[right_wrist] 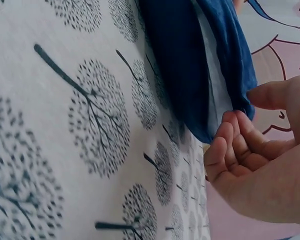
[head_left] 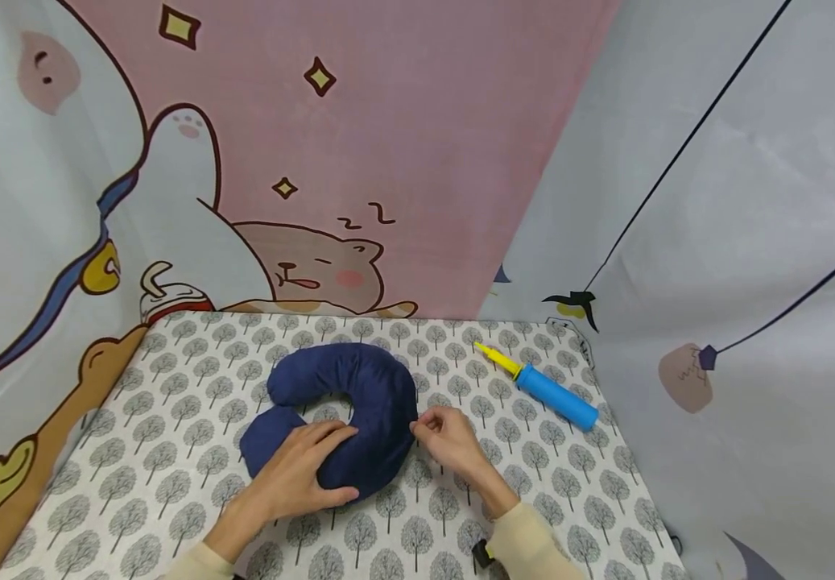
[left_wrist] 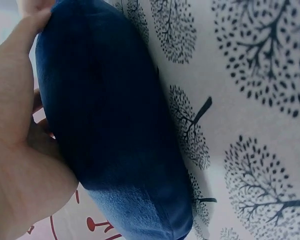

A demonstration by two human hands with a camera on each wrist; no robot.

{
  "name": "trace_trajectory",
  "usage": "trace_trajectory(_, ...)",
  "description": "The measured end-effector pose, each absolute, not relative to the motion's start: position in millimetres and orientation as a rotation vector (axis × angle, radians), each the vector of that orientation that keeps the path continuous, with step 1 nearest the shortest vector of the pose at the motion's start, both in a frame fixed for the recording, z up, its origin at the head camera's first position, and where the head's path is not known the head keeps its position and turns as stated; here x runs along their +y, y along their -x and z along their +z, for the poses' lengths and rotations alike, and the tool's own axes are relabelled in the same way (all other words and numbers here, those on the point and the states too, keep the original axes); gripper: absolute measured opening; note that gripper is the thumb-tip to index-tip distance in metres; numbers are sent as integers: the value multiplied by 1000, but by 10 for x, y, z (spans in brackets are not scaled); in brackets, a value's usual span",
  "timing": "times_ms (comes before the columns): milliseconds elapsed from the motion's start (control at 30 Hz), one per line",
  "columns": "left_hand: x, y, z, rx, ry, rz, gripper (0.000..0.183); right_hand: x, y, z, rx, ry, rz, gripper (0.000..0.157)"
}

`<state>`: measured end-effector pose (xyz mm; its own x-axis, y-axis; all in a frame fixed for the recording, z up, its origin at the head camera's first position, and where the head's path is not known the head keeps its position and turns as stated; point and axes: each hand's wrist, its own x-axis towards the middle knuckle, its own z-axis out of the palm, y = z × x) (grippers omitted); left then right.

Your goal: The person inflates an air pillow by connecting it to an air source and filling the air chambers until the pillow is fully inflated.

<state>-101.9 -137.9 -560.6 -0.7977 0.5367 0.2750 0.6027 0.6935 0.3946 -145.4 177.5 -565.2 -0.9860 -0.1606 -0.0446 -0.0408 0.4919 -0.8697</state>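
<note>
A navy blue, U-shaped neck pillow (head_left: 388, 387) lies on the cloth, its gap facing left. My left hand (head_left: 308, 467) grips the pillow's near arm, fingers over the top and thumb along the near side. In the left wrist view, the thumb and palm lie against the dark plush of the neck pillow (left_wrist: 105, 100). At the pillow's outer right curve, my right hand (head_left: 449, 439) pinches the edge of the cover. A slit with a pale inner layer shows between two blue folds in the right wrist view, where the right hand (right_wrist: 260, 155) has thumb and fingertips at the fold's edge.
To the right on the tree-print cloth (head_left: 417, 536) lies a blue hand pump (head_left: 556, 396) with a yellow nozzle. A small black and yellow item (head_left: 482, 553) sits by the right sleeve. Cartoon-printed curtains (head_left: 446, 161) stand behind and at both sides.
</note>
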Motion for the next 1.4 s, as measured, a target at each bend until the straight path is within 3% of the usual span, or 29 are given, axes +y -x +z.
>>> trace_trajectory(200,-1410,1020,-5631,-2780,993,-620,102,1866,1496,-5657,2642,274,-1573,10)
trace_trajectory(767,-1723,1361,-5353,-2712,1159,-732,89,2081,1669,-5586,2682,522,-1479,10)
trace_trajectory(1067,-2024,1443,-5215,-2789,1011,-771,80,2086,1736,-5588,2687,606,-1494,17)
trace_trajectory(1400,-2237,1466,-5355,-2805,961,-827,81,1962,1922,-5687,2730,658,-1449,19)
